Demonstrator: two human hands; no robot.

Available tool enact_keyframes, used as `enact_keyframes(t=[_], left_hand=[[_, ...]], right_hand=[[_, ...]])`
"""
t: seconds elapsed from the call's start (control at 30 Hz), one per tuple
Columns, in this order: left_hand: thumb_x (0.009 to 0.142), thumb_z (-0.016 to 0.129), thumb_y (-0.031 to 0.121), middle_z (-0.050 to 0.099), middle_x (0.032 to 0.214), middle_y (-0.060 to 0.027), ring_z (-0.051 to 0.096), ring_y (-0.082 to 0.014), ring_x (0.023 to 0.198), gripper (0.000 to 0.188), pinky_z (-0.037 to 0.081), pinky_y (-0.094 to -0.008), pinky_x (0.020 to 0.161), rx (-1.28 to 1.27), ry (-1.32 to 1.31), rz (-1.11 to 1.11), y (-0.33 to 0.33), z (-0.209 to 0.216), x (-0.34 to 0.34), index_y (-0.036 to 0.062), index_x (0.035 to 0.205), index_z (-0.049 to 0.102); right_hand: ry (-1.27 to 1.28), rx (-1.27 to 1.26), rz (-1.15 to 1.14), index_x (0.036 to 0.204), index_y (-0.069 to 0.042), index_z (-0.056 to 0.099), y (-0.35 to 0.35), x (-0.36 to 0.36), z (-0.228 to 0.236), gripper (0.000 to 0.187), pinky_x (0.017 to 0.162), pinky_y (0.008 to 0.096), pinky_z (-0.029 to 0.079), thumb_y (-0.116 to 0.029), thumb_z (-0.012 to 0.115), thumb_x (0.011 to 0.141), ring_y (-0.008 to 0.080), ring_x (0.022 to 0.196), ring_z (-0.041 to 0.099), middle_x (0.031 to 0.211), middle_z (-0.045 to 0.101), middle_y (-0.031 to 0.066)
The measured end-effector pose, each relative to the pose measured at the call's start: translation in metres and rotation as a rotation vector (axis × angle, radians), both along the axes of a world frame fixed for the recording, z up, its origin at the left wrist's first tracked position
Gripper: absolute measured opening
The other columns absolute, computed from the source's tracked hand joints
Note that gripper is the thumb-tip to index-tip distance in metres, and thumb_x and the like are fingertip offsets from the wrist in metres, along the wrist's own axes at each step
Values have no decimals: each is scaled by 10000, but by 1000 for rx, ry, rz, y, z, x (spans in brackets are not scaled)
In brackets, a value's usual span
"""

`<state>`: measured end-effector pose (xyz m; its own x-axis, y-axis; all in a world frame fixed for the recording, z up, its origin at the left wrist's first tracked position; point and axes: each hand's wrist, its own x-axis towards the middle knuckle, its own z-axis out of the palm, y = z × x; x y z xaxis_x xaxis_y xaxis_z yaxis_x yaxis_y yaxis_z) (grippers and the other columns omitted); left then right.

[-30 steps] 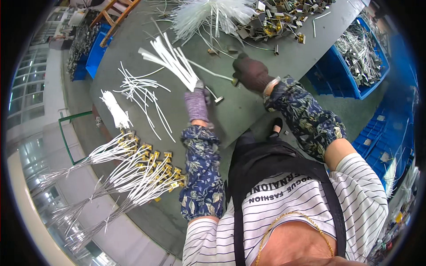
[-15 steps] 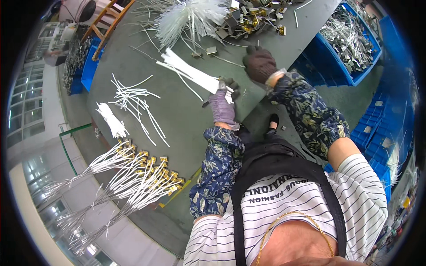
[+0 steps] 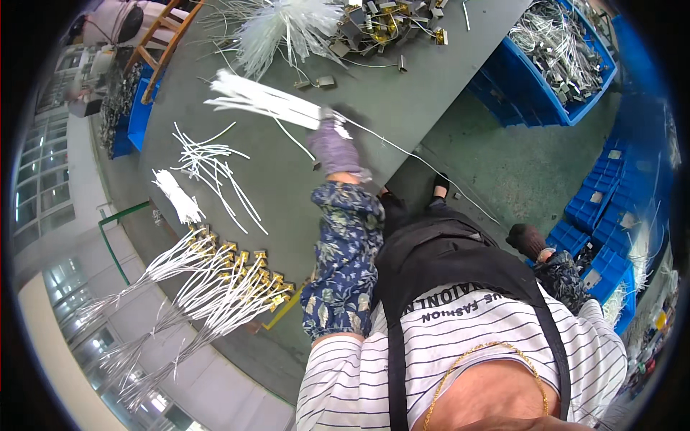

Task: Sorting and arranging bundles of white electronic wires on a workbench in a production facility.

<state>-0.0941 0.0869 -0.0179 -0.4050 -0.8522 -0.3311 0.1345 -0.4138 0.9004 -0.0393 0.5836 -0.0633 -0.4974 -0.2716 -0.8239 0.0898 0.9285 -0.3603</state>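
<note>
My left hand (image 3: 335, 149), in a purple-grey glove, is closed round a bundle of white sleeving tubes (image 3: 266, 99) above the grey table. One tube slants down apart from the rest. From that hand a thin white wire (image 3: 411, 152) stretches past the table edge to my right hand (image 3: 527, 241), in a dark brown glove. My right hand is out to the right by my side, closed at the wire's end; its fingertips are small and partly hidden. A small metal-cased part (image 3: 402, 64) lies on a wire near the far pile.
Loose white tubes (image 3: 208, 164) and a tied tube bundle (image 3: 177, 195) lie at left, beside wired yellow-and-metal parts (image 3: 248, 276) along the edge. Clear strands (image 3: 284, 32) and a pile of metal parts (image 3: 381, 29) lie at the far side. Right stand a full blue bin (image 3: 535, 93) and blue crates (image 3: 596, 194).
My right hand has swung from the table down to my right side, drawing the wire out taut. My left hand has moved slightly left and away with the tubes.
</note>
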Motion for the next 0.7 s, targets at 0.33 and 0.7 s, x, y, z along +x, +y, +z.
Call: enact_keyframes(t=[0.33, 0.7], left_hand=[[910, 614, 207, 647, 809, -131, 624, -210, 646, 230, 551, -311, 558, -2, 137, -42, -39, 85, -14, -10, 971, 567], [959, 547, 288, 627, 793, -55, 596, -146, 677, 265, 513, -267, 610, -101, -100, -267, -27, 47, 23, 39, 918, 626]], right_hand=[[-101, -176, -228, 822, 1, 649, -30, -22, 8, 228, 597, 360, 448, -219, 661, 761, 200, 643, 586, 692, 635, 107], [-180, -70, -330, 800, -34, 649, -15, -26, 13, 129, 519, 304, 416, -152, 676, 759, 140, 584, 526, 683, 598, 46]])
